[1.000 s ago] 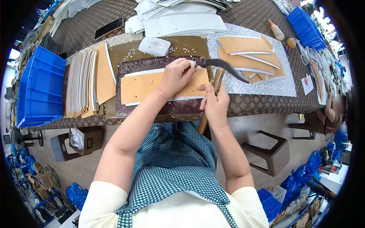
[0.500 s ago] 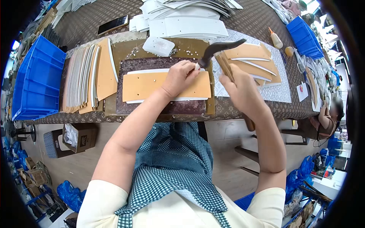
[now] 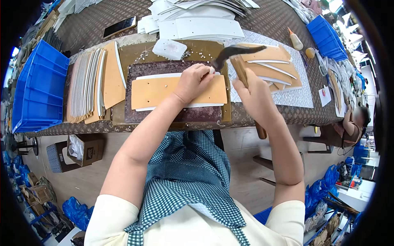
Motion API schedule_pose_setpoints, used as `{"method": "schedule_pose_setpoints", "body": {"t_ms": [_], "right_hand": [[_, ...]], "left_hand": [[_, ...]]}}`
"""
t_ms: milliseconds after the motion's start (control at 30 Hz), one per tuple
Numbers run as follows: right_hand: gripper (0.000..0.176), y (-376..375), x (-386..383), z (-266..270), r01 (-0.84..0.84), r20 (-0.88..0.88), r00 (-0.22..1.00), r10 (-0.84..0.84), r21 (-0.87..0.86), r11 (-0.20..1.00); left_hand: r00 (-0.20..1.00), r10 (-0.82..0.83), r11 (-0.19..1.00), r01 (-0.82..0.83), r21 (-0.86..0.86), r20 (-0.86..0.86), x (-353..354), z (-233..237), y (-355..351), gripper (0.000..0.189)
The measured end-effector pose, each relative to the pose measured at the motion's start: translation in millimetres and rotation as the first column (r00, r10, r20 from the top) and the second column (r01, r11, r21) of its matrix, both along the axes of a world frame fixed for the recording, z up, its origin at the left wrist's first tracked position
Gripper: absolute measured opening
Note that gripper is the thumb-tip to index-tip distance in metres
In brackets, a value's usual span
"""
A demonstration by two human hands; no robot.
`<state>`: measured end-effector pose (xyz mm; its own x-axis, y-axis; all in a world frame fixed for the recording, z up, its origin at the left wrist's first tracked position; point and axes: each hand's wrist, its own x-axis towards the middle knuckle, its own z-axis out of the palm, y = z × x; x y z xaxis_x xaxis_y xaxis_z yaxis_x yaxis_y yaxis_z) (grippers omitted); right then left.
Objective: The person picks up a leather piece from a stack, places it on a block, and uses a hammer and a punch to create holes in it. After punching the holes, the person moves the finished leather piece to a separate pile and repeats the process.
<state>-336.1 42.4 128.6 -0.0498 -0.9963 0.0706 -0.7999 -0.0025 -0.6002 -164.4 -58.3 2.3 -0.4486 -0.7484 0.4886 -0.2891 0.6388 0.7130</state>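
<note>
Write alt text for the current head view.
A hammer in a person's right grip has its head close to a small white piece in the left grip, by the far edge of a tan panel. A row of panels and a blue bin sit at left.

Looks like a workshop for handwork, to judge by the hammer (image 3: 240, 71) in the right hand (image 3: 258, 97) and the tan panel (image 3: 154, 92) with small holes under the left hand (image 3: 193, 84). Has more such panels (image 3: 84, 88) packed in a row left of the hands, white sheets (image 3: 209, 28) heaped beyond, and large blue bins (image 3: 39, 90) far out to either side. Shows another person (image 3: 351, 128) past the right hand, and stuffed blue bags (image 3: 325, 182) low on the same side.
</note>
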Motion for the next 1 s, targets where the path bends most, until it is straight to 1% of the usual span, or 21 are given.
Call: {"method": "schedule_pose_setpoints", "body": {"t_ms": [33, 67, 100, 133, 167, 233, 267, 333, 367, 400, 467, 500, 600, 700, 733, 800, 833, 1000], "right_hand": [[0.025, 5.7, 2.9, 3.8, 0.063, 0.143, 0.987, -0.075, 0.085, 0.994], [0.024, 11.5, 6.7, 0.6, 0.107, 0.305, 0.942, -0.142, 0.128, 0.986], [0.024, 19.1, 10.8, -5.0, 0.151, 0.453, 0.864, -0.219, 0.181, 0.972], [0.024, 21.8, 14.4, -11.8, 0.184, 0.585, 0.759, -0.285, 0.227, 0.956], [0.023, 24.1, 18.5, -30.3, 0.237, 0.673, 0.679, -0.294, 0.178, 0.955], [0.024, 26.6, 27.9, -65.8, 0.321, 0.823, 0.48, -0.303, 0.157, 0.934], [0.026, 27.8, 36.8, -79.1, 0.373, 0.851, 0.433, -0.298, 0.132, 0.919], [0.027, 31.5, 50.6, -103.5, 0.432, 0.871, 0.374, -0.317, 0.139, 0.891], [0.028, 33.8, 57.6, -109.0, 0.422, 0.866, 0.387, -0.318, 0.141, 0.896], [0.028, 34.4, 59.7, -112.4, 0.428, 0.866, 0.384, -0.322, 0.142, 0.893], [0.028, 34.8, 63.6, -114.1, 0.459, 0.849, 0.421, -0.318, 0.103, 0.882], [0.027, 34.4, 65.0, -113.5, 0.478, 0.842, 0.438, -0.316, 0.079, 0.875], [0.029, 34.3, 62.6, -115.5, 0.434, 0.819, 0.487, -0.302, 0.073, 0.898], [0.028, 34.6, 63.4, -117.4, 0.479, 0.854, 0.418, -0.31, 0.082, 0.874], [0.028, 35.1, 63.7, -119.4, 0.489, 0.866, 0.392, -0.311, 0.091, 0.867], [0.027, 35.6, 63.5, -120.1, 0.487, 0.871, 0.389, -0.3, 0.082, 0.87], [0.026, 35.3, 63.3, -121.1, 0.491, 0.876, 0.381, -0.295, 0.079, 0.868], [0.025, 36.3, 64.2, -117.0, 0.495, 0.874, 0.383, -0.298, 0.079, 0.866]], "left_hand": [[1.0, 0.005, 1.0, -0.005, 0.001, -0.017, -1.2, 0.3, -3.2, 0.011], [1.0, 0.008, 1.0, -0.007, 0.015, -0.029, -0.7, -1.6, -1.3, 0.012], [1.0, 0.011, 1.0, -0.011, 0.021, -0.009, -0.9, -1.0, -1.4, 0.014], [1.0, 0.009, 1.0, -0.009, 0.029, -0.013, -1.4, 0.6, -2.2, 0.015], [1.0, 0.006, 0.999, -0.005, 0.038, -0.016, -2.0, 1.9, -1.2, 0.015], [1.0, -0.001, 0.998, 0.0, 0.067, 0.009, -1.7, 5.9, 0.2, 0.017], [1.0, -0.003, 0.996, 0.003, 0.089, -0.006, -1.2, 4.6, -0.4, 0.016], [0.999, -0.008, 0.991, 0.012, 0.133, -0.036, -0.7, 0.2, -2.1, 0.013], [0.999, 0.011, 0.992, -0.005, 0.13, -0.044, -1.1, -0.7, -2.1, 0.011], [0.997, 0.054, 0.982, -0.043, 0.181, -0.056, -2.0, -2.1, -3.8, 0.011], [0.987, 0.146, 0.949, -0.121, 0.29, -0.069, -1.3, -5.9, -4.4, 0.014], [0.975, 0.203, 0.887, -0.142, 0.44, -0.095, 1.0, 12.0, -0.5, 0.021], [0.979, 0.173, 0.888, -0.109, 0.447, -0.104, 5.5, 8.8, 0.0, 0.012], [0.971, 0.048, 0.878, 0.07, 0.474, -0.232, 11.6, 6.6, 13.6, 0.013], [0.984, -0.006, 0.892, 0.085, 0.445, -0.176, 16.0, 5.5, 18.3, 0.018], [0.98, -0.063, 0.885, 0.141, 0.443, -0.187, 20.3, 3.4, 28.6, 0.018], [0.987, -0.093, 0.875, 0.145, 0.462, -0.135, 22.8, 7.6, 32.7, 0.019], [0.987, -0.137, 0.898, 0.159, 0.41, -0.083, 26.2, 4.1, 38.9, 0.02]]}}
